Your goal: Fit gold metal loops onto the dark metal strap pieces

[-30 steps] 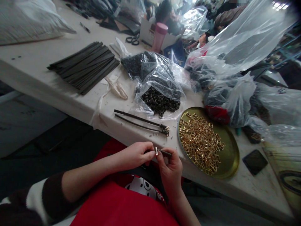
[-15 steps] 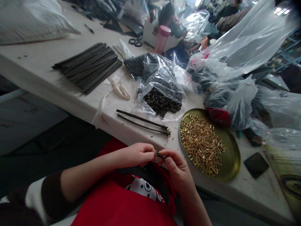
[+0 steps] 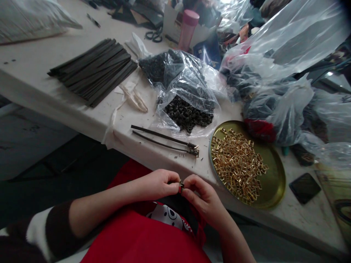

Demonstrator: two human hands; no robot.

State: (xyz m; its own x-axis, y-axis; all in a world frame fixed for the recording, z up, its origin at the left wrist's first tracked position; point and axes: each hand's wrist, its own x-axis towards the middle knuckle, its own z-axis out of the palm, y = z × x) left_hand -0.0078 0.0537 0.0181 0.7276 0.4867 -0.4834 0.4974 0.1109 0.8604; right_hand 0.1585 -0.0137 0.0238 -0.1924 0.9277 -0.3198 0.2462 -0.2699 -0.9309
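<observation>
My left hand point(image 3: 164, 184) is closed, thumb and forefinger pinching a small gold buckle point(image 3: 181, 185) above my lap. Fingertips of my right hand point(image 3: 201, 195) meet it from the other side, pinched at a dark strap end that they mostly hide. On the table edge just beyond lie two dark narrow straps point(image 3: 161, 135), each with a buckle at its right end. To the right, loose gold buckles point(image 3: 238, 164) are heaped in a round gold-coloured tray point(image 3: 274, 190). Small black loops point(image 3: 189, 113) spill from a clear plastic bag point(image 3: 186, 78) behind the straps.
A bundle of dark straps point(image 3: 95, 71) lies at the left. Farther back are scissors point(image 3: 154, 35), a pink bottle point(image 3: 188, 31) and a pen point(image 3: 93, 20). Filled plastic bags point(image 3: 290, 113) crowd the right side, near a dark flat phone-like object point(image 3: 305, 187).
My right fingers have shifted slightly round the small piece, and less of the dark strap shows between my hands. The view has moved a little; the things on the table stay put.
</observation>
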